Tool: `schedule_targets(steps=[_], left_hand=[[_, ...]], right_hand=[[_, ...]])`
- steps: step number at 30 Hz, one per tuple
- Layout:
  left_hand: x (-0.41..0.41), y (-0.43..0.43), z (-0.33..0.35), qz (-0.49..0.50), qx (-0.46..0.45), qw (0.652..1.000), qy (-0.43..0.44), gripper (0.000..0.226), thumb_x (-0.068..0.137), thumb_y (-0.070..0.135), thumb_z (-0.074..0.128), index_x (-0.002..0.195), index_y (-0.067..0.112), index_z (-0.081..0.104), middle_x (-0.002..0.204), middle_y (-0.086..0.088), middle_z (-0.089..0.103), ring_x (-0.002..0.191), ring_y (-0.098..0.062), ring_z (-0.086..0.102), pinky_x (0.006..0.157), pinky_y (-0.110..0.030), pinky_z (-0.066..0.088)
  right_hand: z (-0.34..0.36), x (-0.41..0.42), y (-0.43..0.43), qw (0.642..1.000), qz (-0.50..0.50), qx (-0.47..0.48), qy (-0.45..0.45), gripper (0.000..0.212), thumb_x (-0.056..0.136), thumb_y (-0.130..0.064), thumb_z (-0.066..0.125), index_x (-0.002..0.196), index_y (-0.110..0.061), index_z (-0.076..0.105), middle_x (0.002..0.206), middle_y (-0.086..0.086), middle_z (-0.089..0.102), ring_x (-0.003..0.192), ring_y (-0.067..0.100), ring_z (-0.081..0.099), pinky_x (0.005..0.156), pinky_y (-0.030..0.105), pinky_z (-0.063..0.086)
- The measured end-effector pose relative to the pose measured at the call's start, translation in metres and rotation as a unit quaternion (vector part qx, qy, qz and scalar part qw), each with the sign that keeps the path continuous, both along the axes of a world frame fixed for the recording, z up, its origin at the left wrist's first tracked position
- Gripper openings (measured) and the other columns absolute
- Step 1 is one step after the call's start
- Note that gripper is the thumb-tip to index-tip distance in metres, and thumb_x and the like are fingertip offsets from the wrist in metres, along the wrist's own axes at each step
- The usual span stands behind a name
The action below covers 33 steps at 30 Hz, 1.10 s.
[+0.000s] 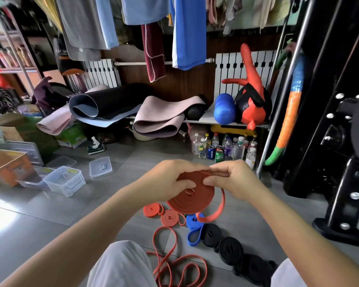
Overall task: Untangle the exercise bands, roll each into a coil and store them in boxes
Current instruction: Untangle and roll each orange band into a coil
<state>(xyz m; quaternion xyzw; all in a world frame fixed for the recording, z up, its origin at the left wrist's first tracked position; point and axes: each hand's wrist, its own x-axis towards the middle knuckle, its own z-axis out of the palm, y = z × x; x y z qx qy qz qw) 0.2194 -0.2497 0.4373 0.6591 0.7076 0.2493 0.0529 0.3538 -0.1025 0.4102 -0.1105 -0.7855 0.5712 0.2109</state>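
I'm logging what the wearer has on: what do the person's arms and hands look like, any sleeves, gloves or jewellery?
Both the left forearm and the right forearm are bare to the frame edge, with no sleeve in view. The left hand and right hand wear no gloves; no rings, watch or bracelets show.

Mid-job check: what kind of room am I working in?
Likely a home gym corner doubling as storage: rolled exercise mats on a low rack, a black machine frame at right, clothes hanging above the radiators.
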Motion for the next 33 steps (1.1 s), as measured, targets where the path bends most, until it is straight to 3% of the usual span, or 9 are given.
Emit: schedule_targets(steps=[3,7,11,18,22,25,28,33], left_hand=[[-0.002,-0.005,-0.002,0.029,0.064,0.99,-0.12,0.054,0.081,0.002,0.067,0.116,0.041,0.056,0.108,0.029,0.056,0.097,0.02,0.05,0.085,0.003,0.031],[-0.005,-0.009,-0.005,0.078,0.148,0.965,-0.202,0.057,0.079,-0.003,0.068,0.105,0.046,0.056,0.106,0.027,0.06,0.096,0.015,0.056,0.086,-0.004,0.04],[-0.005,-0.007,-0.01,0.115,0.189,0.948,-0.231,0.056,0.079,-0.003,0.069,0.104,0.046,0.058,0.105,0.023,0.063,0.095,0.009,0.06,0.087,-0.009,0.044],[-0.005,-0.008,-0.01,0.129,0.202,0.936,-0.258,0.054,0.079,-0.003,0.069,0.104,0.044,0.06,0.105,0.016,0.066,0.095,0.002,0.062,0.087,-0.015,0.048],[-0.003,-0.002,-0.011,0.149,0.252,0.905,-0.309,0.054,0.079,-0.004,0.068,0.101,0.045,0.062,0.103,0.017,0.067,0.096,-0.002,0.064,0.085,-0.021,0.052],[-0.005,0.006,-0.016,0.167,0.284,0.873,-0.36,0.052,0.08,-0.005,0.067,0.1,0.043,0.063,0.104,0.015,0.067,0.098,-0.005,0.064,0.086,-0.025,0.052],[-0.013,0.015,-0.019,0.165,0.29,0.855,-0.397,0.049,0.081,-0.004,0.067,0.102,0.041,0.064,0.107,0.006,0.068,0.1,-0.012,0.064,0.084,-0.027,0.053],[-0.036,0.039,-0.019,0.169,0.298,0.832,-0.436,0.046,0.082,-0.004,0.066,0.103,0.037,0.066,0.108,0.002,0.069,0.1,-0.015,0.065,0.08,-0.026,0.054]], right_hand=[[-0.001,0.005,0.007,0.999,-0.012,-0.04,0.001,0.023,0.074,0.004,0.071,0.09,-0.012,0.072,0.071,-0.008,0.073,0.068,0.001,0.066,0.064,0.013,0.052],[-0.009,0.01,0.005,0.995,-0.038,-0.09,0.014,0.031,0.075,0.007,0.067,0.103,-0.007,0.069,0.071,-0.004,0.073,0.065,0.006,0.068,0.063,0.016,0.054],[-0.014,0.007,-0.006,0.992,-0.07,-0.097,0.051,0.041,0.075,0.014,0.065,0.107,-0.011,0.063,0.074,-0.004,0.071,0.063,-0.001,0.066,0.062,0.012,0.052],[-0.008,0.005,-0.012,0.99,-0.105,-0.051,0.076,0.033,0.075,0.013,0.067,0.104,-0.003,0.065,0.074,-0.001,0.067,0.058,-0.005,0.062,0.062,0.009,0.05],[-0.004,-0.002,-0.01,0.987,-0.122,-0.064,0.086,0.034,0.076,0.007,0.068,0.108,-0.005,0.064,0.082,-0.003,0.069,0.063,-0.006,0.064,0.065,0.009,0.05],[-0.005,-0.01,-0.004,0.982,-0.15,-0.066,0.094,0.029,0.078,0.0,0.07,0.099,-0.019,0.068,0.081,-0.009,0.07,0.068,-0.004,0.066,0.07,0.013,0.054],[-0.006,-0.02,0.009,0.979,-0.157,-0.097,0.082,0.021,0.078,-0.002,0.071,0.089,-0.02,0.071,0.073,-0.006,0.073,0.066,0.006,0.066,0.066,0.019,0.056],[-0.004,-0.049,0.033,0.981,-0.165,-0.083,0.066,0.012,0.077,-0.011,0.074,0.083,-0.019,0.068,0.072,-0.007,0.073,0.07,0.004,0.068,0.064,0.012,0.052]])
